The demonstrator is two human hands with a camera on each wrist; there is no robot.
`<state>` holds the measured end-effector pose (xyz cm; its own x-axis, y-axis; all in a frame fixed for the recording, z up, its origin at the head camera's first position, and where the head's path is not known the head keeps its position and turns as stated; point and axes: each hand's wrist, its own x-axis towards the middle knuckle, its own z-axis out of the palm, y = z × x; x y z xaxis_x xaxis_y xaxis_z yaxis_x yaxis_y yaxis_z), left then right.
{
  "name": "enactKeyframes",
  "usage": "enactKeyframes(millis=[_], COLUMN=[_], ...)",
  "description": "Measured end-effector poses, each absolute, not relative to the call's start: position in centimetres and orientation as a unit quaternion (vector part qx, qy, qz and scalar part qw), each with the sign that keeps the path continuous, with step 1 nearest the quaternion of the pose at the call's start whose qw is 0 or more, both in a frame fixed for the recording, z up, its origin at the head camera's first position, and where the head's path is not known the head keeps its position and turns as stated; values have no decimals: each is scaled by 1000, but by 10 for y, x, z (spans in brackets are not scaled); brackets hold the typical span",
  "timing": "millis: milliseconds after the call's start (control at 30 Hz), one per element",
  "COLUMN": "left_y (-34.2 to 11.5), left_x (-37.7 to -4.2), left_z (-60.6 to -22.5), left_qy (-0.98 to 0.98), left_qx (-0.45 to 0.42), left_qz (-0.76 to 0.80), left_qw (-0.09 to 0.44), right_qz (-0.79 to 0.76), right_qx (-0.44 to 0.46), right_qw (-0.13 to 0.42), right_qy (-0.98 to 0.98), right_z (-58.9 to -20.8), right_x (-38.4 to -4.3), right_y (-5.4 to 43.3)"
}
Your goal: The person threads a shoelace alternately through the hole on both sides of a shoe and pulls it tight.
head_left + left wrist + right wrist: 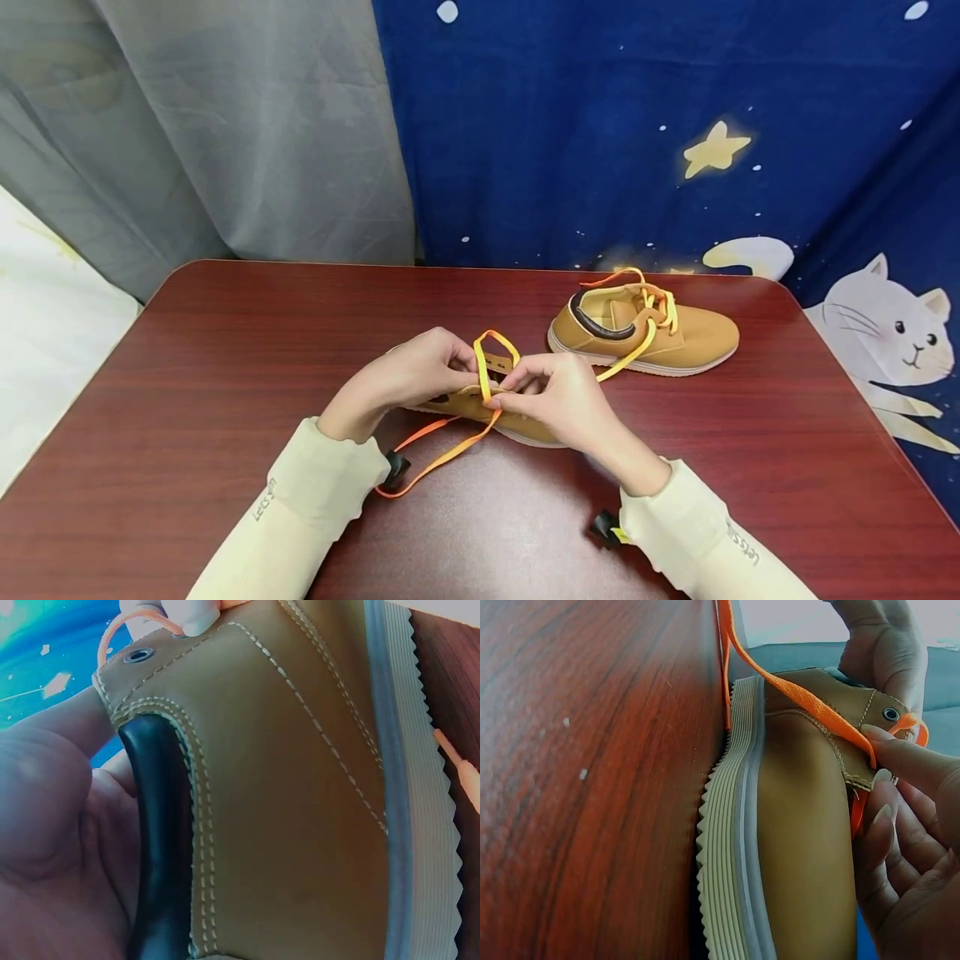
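A tan lace-up shoe (528, 429) is in the middle of the frame, on a red-brown table (225, 375). It sits right between two hands and touches both. The left hand (420, 367) is on the heel side of the shoe, and its fingers grip the top edge near the opening. In the left wrist view, its palm is beside the dark padded collar (161, 840), at the left of the frame. The right hand (562, 396) is on the toe side. Its thumb and fingers pinch the orange shoelace (450, 456) by the flap with the lace holes. In the right wrist view, that pinch is at the right of the frame, just below a round metal eyelet (891, 714).

The shoelace makes a tall loop above the shoe, and more of it hangs down at the lower middle of the frame, near the left sleeve (300, 508).

A matching second shoe (697, 337) is at the right of the frame, behind the right hand and apart from it. Its toe points right. At the back are a gray curtain (300, 125) and a blue curtain (555, 125) with a yellow star (716, 150) and a white cat (885, 325).
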<state>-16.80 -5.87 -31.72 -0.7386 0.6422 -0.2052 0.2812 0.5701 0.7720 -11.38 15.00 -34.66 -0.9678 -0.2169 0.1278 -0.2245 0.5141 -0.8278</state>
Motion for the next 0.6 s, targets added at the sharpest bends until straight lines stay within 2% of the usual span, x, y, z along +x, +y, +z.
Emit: enactKeyframes(millis=[200,400,600], left_y=[-58,-59,-76], left_x=[-166,-167,-173], left_z=[-317,-316,-315], left_qy=[858,851,792], left_qx=[263,278,338], left_qz=[346,343,400], left_qw=[273,285,314], right_qz=[481,479,489], right_qx=[134,122,120], right_qw=[9,7,-3], right_qy=[-866,-869,-864], right_z=[-348,-349,-350], right_x=[-114,-115,-115], right_y=[150,150,150])
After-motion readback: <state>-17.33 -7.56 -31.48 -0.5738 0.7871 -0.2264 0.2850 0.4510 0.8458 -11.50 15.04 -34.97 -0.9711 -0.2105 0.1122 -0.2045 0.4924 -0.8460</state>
